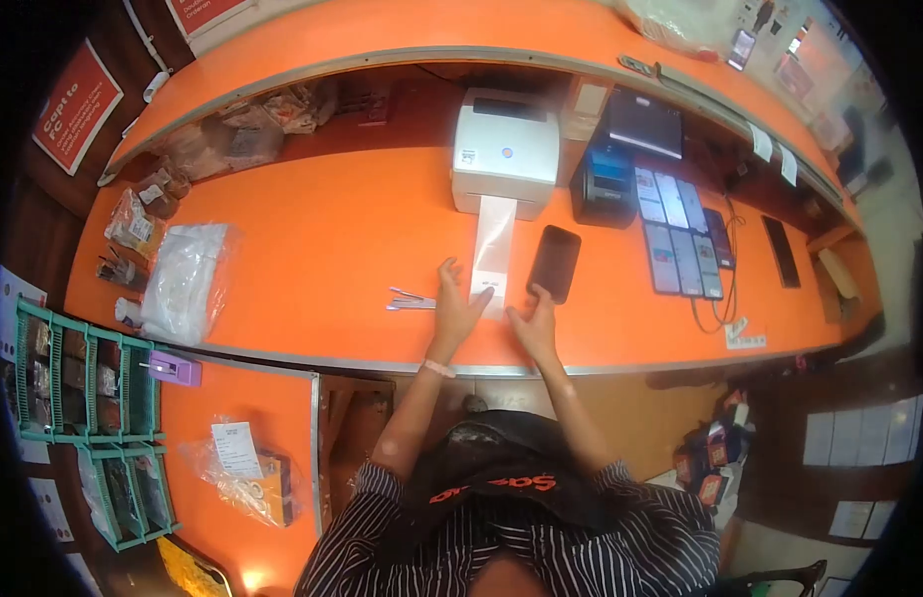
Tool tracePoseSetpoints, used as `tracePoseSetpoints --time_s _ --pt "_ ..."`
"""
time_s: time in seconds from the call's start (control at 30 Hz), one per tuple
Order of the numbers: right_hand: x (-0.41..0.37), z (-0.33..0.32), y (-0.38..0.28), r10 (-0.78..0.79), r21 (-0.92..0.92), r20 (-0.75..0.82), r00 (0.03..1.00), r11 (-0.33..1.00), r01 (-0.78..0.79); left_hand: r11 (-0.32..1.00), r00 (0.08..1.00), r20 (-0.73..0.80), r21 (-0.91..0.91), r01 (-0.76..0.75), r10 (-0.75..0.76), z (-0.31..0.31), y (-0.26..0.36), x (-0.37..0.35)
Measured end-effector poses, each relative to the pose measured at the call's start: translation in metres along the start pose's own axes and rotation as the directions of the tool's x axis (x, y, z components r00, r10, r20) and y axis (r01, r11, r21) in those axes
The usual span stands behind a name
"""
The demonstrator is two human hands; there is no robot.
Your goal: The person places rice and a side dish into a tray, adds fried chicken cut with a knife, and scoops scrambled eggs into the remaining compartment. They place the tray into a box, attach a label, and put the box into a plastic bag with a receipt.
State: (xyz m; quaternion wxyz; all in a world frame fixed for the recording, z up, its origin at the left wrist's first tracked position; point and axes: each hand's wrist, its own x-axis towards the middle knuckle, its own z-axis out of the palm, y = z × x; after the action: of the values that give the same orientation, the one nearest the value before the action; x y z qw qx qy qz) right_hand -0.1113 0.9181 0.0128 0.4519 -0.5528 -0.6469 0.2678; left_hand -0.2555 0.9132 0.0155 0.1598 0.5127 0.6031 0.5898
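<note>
Both grips apart, left hand pressing label strip, right hand seemingly touching phone, orange counter.

Print on the label strip illegibly small, its lower end partly beneath the left hand.

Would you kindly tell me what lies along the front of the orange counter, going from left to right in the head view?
clear plastic bag → small metal tool → left hand → right hand → rows of phones
</note>
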Motion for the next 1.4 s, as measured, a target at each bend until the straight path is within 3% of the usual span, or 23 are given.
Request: tracePoseSetpoints --time_s 0.03,0.07,0.13,0.2,0.3,0.33,0.37,0.57,0.67,0.77,0.9,1.0,1.03,1.07,1.1,1.13,1.2,1.23,1.27,1.3,1.33,1.37,1.4 --pt "0.001 -0.003 0.009 0.089 -0.001 0.163 0.983 0.996 -0.09 0.994 0.988 0.115 -0.035 0.108 -0.104 0.005 0.001 0.001" --pt "0.001 -0.002 0.016 0.098 0.002 0.164 0.982 0.995 -0.099 0.974 0.952 0.232 -0.058 0.218 -0.199 0.008 0.003 0.001" --pt "0.008 -0.002 0.003 0.414 0.277 0.44 0.797 0.781 -0.559 0.973 0.94 0.277 -0.059 0.225 -0.2 0.009 -0.008 0.0" --pt "0.009 0.001 0.005 0.406 0.32 0.471 0.783 0.749 -0.581 0.97 0.928 0.311 -0.063 0.235 -0.205 0.009 -0.009 -0.003" --pt "0.006 0.003 0.01 0.32 0.398 0.489 0.811 0.746 -0.534 0.869 0.844 0.358 -0.144 0.472 -0.399 0.002 0.019 -0.005" --pt "0.004 0.004 0.011 0.267 0.433 0.46 0.847 0.765 -0.476 0.982 0.966 0.175 0.015 0.19 -0.19 0.005 0.026 -0.007" --pt "0.005 0.004 0.012 0.212 0.466 0.428 0.879 0.781 -0.415 0.971 0.996 0.036 0.224 -0.084 0.077 0.007 0.032 -0.007" --pt "0.012 -0.007 -0.001 0.035 0.496 0.306 0.951 0.847 -0.191 0.856 0.927 0.286 0.385 -0.344 0.244 -0.003 0.056 0.009" --pt "0.015 -0.017 -0.009 0.087 0.352 0.431 0.898 0.9 -0.256 0.764 0.841 0.398 0.388 -0.516 0.366 -0.01 0.058 0.019" --pt "0.015 -0.01 -0.003 -0.042 0.527 0.327 0.944 0.837 -0.146 0.793 0.787 0.432 0.225 -0.567 0.44 -0.009 0.044 0.026" --pt "0.015 -0.014 -0.013 -0.087 0.42 0.26 0.962 0.907 -0.031 0.637 0.728 0.462 0.368 -0.677 0.507 -0.007 0.029 0.028" --pt "0.019 -0.008 -0.005 -0.077 0.387 0.208 0.975 0.922 -0.01 0.727 0.894 0.291 0.521 -0.448 0.342 -0.013 0.027 0.029" --pt "0.022 -0.005 0.007 -0.086 0.31 0.19 0.978 0.95 0.023 0.77 0.927 0.052 0.541 -0.34 0.372 -0.02 0.028 0.03" --pt "0.026 -0.011 0.002 -0.053 0.209 0.23 0.972 0.978 0.003 0.76 0.936 -0.003 0.586 -0.283 0.351 -0.036 0.032 0.035" --pt "0.026 -0.003 0.011 -0.095 0.234 0.081 0.992 0.969 0.073 0.882 0.949 -0.224 0.461 -0.096 0.22 -0.052 0.036 0.037" --pt "0.025 0.0 0.007 -0.266 0.035 -0.063 0.962 0.963 0.268 0.959 0.908 -0.414 0.279 0.058 0.066 -0.068 0.04 0.036" --pt "0.008 0.017 -0.027 -0.393 -0.109 -0.183 0.901 0.919 0.379 0.95 0.846 -0.523 0.305 0.071 0.105 -0.103 0.042 0.019" --pt "-0.003 0.028 -0.042 -0.407 -0.095 -0.161 0.899 0.913 0.396 0.859 0.85 -0.4 0.5 -0.112 0.343 -0.123 0.042 0.004" --pt "-0.034 0.048 -0.059 -0.327 0.146 0.099 0.94 0.939 0.311 0.701 0.815 -0.211 0.648 -0.297 0.54 -0.156 0.036 -0.024" --pt "-0.051 0.06 -0.078 -0.285 0.346 0.371 0.884 0.926 0.153 0.67 0.836 -0.15 0.679 -0.301 0.527 -0.174 0.038 -0.044" --pt "-0.075 0.064 -0.131 -0.033 0.312 0.627 0.778 0.926 -0.212 0.66 0.841 -0.12 0.682 -0.317 0.528 -0.193 0.038 -0.068" --pt "-0.097 0.072 -0.157 0.056 0.373 0.676 0.735 0.833 -0.407 0.652 0.845 -0.096 0.683 -0.329 0.526 -0.208 0.043 -0.092" --pt "-0.116 0.091 -0.152 -0.124 0.38 0.761 0.637 0.881 -0.282 0.65 0.867 -0.101 0.705 -0.283 0.487 -0.227 0.044 -0.118"
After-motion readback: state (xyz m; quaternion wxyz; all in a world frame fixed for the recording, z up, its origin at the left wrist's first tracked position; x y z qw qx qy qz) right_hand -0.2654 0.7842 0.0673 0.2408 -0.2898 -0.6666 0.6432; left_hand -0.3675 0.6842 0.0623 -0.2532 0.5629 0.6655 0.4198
